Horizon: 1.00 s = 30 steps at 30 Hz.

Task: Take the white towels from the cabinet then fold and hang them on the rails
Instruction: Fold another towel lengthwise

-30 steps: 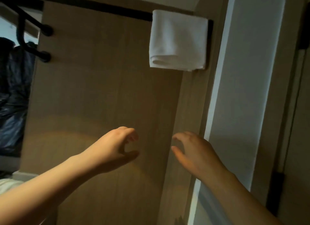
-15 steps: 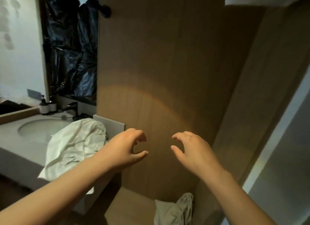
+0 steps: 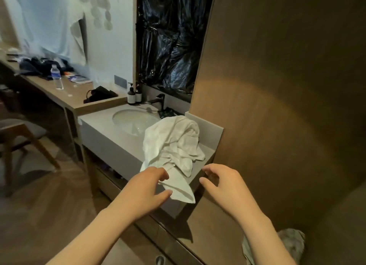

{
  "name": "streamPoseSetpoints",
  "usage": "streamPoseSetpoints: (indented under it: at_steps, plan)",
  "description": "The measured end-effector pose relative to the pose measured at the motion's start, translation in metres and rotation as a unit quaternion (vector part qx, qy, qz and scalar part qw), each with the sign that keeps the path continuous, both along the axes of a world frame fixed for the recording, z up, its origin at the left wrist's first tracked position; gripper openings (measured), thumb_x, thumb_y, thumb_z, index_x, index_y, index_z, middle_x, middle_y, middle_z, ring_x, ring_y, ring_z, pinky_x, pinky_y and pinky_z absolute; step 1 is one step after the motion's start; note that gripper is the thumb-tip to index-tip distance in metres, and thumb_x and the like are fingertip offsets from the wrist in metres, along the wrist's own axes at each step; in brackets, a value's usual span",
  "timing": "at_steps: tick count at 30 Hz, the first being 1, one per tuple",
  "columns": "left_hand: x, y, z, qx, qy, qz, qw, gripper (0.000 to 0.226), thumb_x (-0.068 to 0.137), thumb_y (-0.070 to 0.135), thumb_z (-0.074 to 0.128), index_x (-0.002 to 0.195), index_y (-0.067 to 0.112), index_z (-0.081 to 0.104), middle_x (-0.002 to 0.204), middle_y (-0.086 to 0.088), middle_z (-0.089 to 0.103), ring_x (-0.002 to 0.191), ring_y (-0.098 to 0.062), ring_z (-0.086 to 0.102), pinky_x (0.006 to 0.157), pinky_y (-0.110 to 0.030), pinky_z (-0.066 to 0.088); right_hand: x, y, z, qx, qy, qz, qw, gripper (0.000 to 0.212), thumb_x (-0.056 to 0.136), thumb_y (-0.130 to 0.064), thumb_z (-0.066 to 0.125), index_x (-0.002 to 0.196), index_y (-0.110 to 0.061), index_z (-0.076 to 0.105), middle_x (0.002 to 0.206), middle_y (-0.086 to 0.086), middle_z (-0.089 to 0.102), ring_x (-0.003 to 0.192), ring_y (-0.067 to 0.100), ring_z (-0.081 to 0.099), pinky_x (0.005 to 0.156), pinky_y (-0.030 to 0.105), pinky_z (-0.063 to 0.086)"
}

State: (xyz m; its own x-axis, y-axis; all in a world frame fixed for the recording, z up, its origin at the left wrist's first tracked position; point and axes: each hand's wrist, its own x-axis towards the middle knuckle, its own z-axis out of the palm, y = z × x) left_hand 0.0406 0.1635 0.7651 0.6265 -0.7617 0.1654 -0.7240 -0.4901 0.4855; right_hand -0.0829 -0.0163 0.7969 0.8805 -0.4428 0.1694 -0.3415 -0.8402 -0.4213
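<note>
place: bathroom | seen: sink (image 3: 126, 114), faucet (image 3: 159, 101), soap bottles (image 3: 131, 95)

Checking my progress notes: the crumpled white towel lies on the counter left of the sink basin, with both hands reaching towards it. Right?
Not quite. The head view shows the crumpled white towel lying on the counter right of the sink basin, not left. The left hand and right hand do reach towards it.
</note>
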Motion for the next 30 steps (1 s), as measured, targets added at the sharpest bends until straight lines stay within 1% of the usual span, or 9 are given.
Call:
streamPoseSetpoints:
  at_steps: [2,4,7,10,13,15,19,23,30]
  plan:
    - [0.013,0.012,-0.009,-0.006,0.025,0.016,1.000,0.035,0.087,0.048,0.061,0.117,0.031,0.055,0.115,0.016,0.055,0.100,0.000,0.054,0.087,-0.015,0.045,0.015,0.010,-0.015,0.061,-0.031,-0.031,0.997,0.035,0.094,-0.036,0.059,0.128,-0.030,0.060,0.120,-0.016,0.060,0.107,-0.001,0.054,0.091,0.019,0.046]
    - [0.021,0.018,-0.017,-0.020,0.048,0.034,0.998,0.032,0.086,0.046,0.061,0.115,0.033,0.056,0.112,0.016,0.056,0.099,0.000,0.054,0.087,-0.018,0.047,0.026,0.017,-0.028,0.097,-0.036,-0.058,0.993,0.033,0.094,-0.035,0.061,0.126,-0.030,0.061,0.116,-0.016,0.061,0.103,0.000,0.055,0.092,0.021,0.049]
    - [0.041,0.020,-0.026,-0.026,0.072,0.053,0.996,0.031,0.087,0.045,0.061,0.115,0.034,0.056,0.112,0.018,0.056,0.098,0.000,0.055,0.086,-0.017,0.047,0.046,0.014,-0.043,0.084,-0.020,-0.071,0.994,0.034,0.094,-0.036,0.060,0.127,-0.031,0.059,0.120,-0.016,0.060,0.107,-0.001,0.053,0.095,0.021,0.048]
    - [0.066,0.016,-0.036,-0.020,0.080,0.064,0.995,0.030,0.087,0.044,0.061,0.115,0.033,0.056,0.112,0.017,0.056,0.097,-0.001,0.056,0.086,-0.017,0.048,0.070,0.005,-0.055,0.093,-0.009,-0.080,0.992,0.035,0.094,-0.035,0.060,0.129,-0.029,0.059,0.120,-0.014,0.061,0.108,0.000,0.054,0.094,0.020,0.046]
    - [0.091,0.005,-0.044,-0.012,0.091,0.064,0.994,0.028,0.088,0.044,0.061,0.114,0.034,0.056,0.111,0.018,0.056,0.097,0.000,0.056,0.085,-0.015,0.047,0.092,-0.009,-0.070,0.113,0.010,-0.080,0.990,0.035,0.094,-0.035,0.060,0.129,-0.029,0.058,0.113,-0.017,0.058,0.100,-0.002,0.053,0.084,0.014,0.042]
    - [0.111,-0.006,-0.047,-0.008,0.099,0.062,0.993,0.028,0.088,0.043,0.061,0.114,0.034,0.056,0.110,0.019,0.056,0.096,0.000,0.056,0.084,-0.014,0.047,0.108,-0.022,-0.079,0.126,0.019,-0.081,0.989,0.034,0.094,-0.035,0.060,0.129,-0.029,0.058,0.109,-0.019,0.055,0.097,-0.002,0.052,0.081,0.012,0.040]
    - [0.162,-0.034,-0.050,-0.001,0.099,0.059,0.993,0.026,0.088,0.043,0.061,0.112,0.034,0.057,0.108,0.019,0.057,0.093,0.002,0.056,0.084,-0.017,0.050,0.144,-0.056,-0.091,0.152,0.027,-0.089,0.984,0.035,0.095,-0.034,0.060,0.129,-0.027,0.058,0.112,-0.016,0.056,0.104,0.001,0.053,0.085,0.016,0.042]
    - [0.212,-0.071,-0.050,-0.002,0.106,0.057,0.993,0.025,0.087,0.045,0.062,0.109,0.036,0.057,0.107,0.020,0.058,0.094,0.002,0.056,0.083,-0.018,0.050,0.185,-0.091,-0.094,0.165,0.019,-0.085,0.982,0.035,0.094,-0.031,0.062,0.128,-0.025,0.060,0.113,-0.011,0.061,0.103,0.003,0.055,0.081,0.016,0.040]
    - [0.271,-0.116,-0.060,-0.007,0.130,0.035,0.991,0.024,0.088,0.042,0.061,0.110,0.035,0.058,0.107,0.020,0.058,0.093,0.003,0.057,0.079,-0.013,0.047,0.247,-0.132,-0.106,0.193,0.028,-0.099,0.976,0.034,0.094,-0.032,0.062,0.128,-0.026,0.060,0.119,-0.010,0.062,0.105,0.002,0.056,0.086,0.017,0.042]
